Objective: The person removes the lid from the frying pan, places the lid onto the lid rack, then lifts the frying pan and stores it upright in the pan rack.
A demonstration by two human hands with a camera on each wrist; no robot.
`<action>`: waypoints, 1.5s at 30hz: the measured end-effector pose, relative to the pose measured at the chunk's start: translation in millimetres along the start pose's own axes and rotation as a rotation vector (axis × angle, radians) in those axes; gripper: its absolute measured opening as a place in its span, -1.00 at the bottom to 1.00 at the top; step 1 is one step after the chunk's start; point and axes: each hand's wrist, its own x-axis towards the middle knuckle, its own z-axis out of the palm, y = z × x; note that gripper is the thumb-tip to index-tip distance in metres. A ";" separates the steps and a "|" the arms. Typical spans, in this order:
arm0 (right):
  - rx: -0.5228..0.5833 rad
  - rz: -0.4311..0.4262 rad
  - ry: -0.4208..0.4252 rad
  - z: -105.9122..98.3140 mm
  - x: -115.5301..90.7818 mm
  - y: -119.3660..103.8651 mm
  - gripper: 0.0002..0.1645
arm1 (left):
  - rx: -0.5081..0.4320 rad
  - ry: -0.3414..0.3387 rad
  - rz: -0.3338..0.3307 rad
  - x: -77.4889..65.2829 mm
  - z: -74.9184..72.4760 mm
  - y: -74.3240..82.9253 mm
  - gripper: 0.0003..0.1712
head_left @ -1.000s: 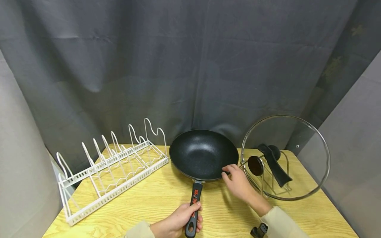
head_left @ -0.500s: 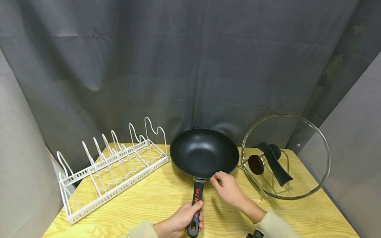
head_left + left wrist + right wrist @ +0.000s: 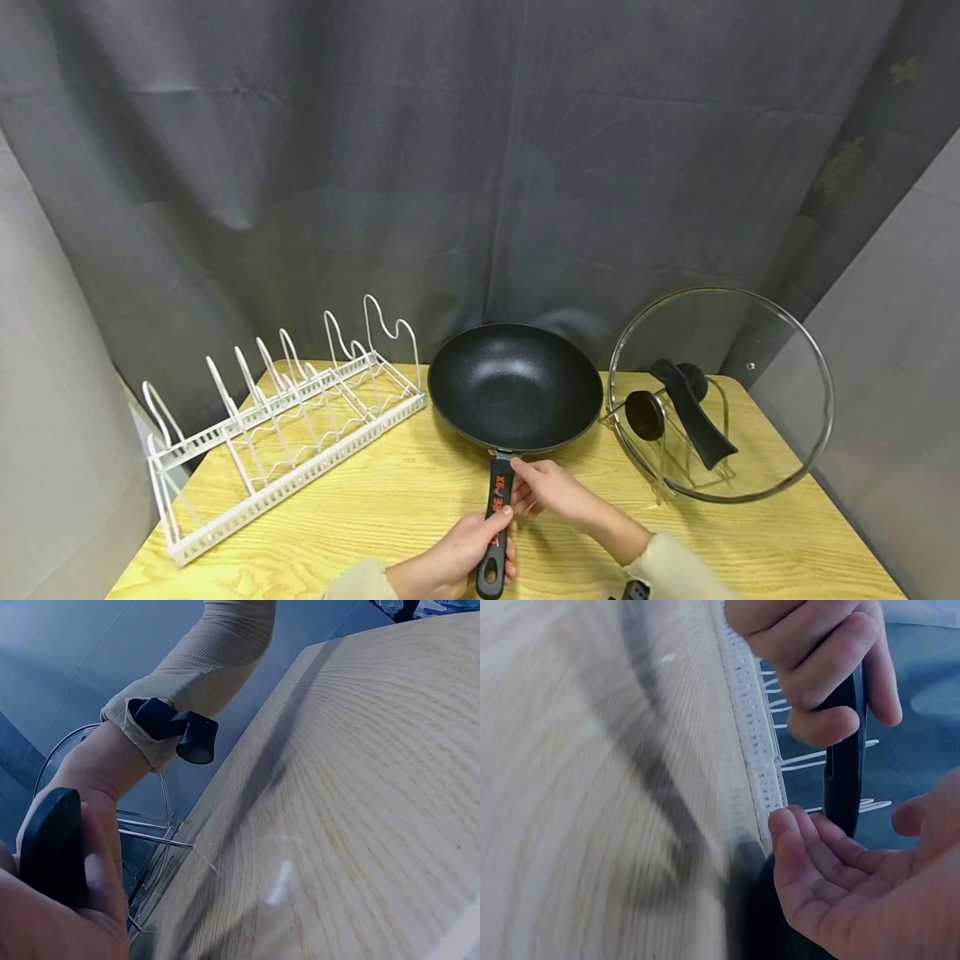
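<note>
A black wok [image 3: 516, 387] with a long black handle [image 3: 497, 483] is in the middle of the head view, its handle towards me. My left hand [image 3: 468, 550] grips the handle near its end, thumb on top. My right hand [image 3: 551, 496] is beside the handle close to the bowl, its thumb tip at the handle's edge. In the right wrist view, the fingers of that right hand [image 3: 855, 892] lie loosely bent under the handle [image 3: 845, 765], and the thumb stands apart from it. The left wrist view shows the handle end [image 3: 54, 847] in my left hand.
A white wire rack [image 3: 300, 450] stands at the left of the wooden table [image 3: 360, 508]. On the right, a glass lid [image 3: 780, 417] with a black handle leans upright in a metal wire stand [image 3: 662, 458]. A grey curtain [image 3: 480, 167] hangs behind.
My right hand has moved left and nearer to me, from the wok's right rim along its lower edge to the handle. The left hand keeps its grip; the wok has barely moved.
</note>
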 end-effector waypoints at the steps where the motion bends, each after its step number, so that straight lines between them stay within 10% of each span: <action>1: 0.045 0.022 -0.023 1.6 0.1 -0.3 -0.41 | -0.005 -0.010 -0.004 -0.6 -0.8 -0.2 -0.66; 20: 0.619 0.218 -0.182 20.0 16.4 11.6 -0.62 | -0.086 -0.138 -0.053 -5.6 -4.7 -3.4 -0.66; 45: 0.911 0.267 -0.294 24.3 24.3 8.2 -0.65 | -0.092 -0.157 -0.089 -3.3 -6.2 -5.9 -0.70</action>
